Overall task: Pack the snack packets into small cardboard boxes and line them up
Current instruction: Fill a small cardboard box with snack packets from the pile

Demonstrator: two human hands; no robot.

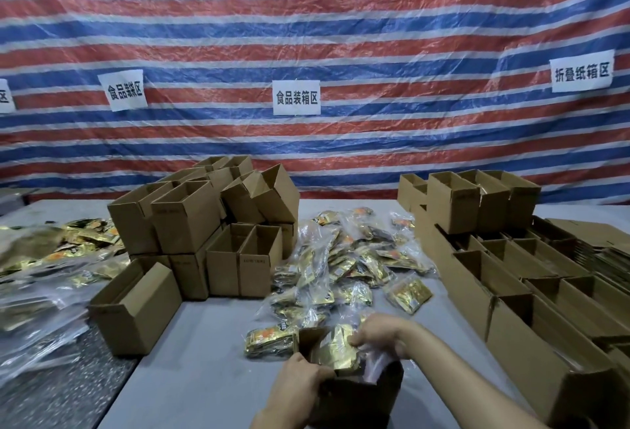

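Gripping box point(361, 398) — mouth up, packet point(335, 350) upright

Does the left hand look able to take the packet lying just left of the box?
Probably not now: the left hand holds the box. Nothing blocks the packet, so after letting go it likely could.

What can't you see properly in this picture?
All in the head view:
1. Inside of the held box: dark, and covered by the left hand, right hand and gold packet, so the packets inside cannot be counted.
2. Print on the packet pile: too small and blurred.
3. Row of boxes on the right: cut off by the frame edge.
4. Leftmost paper sign: cut off by the left edge.
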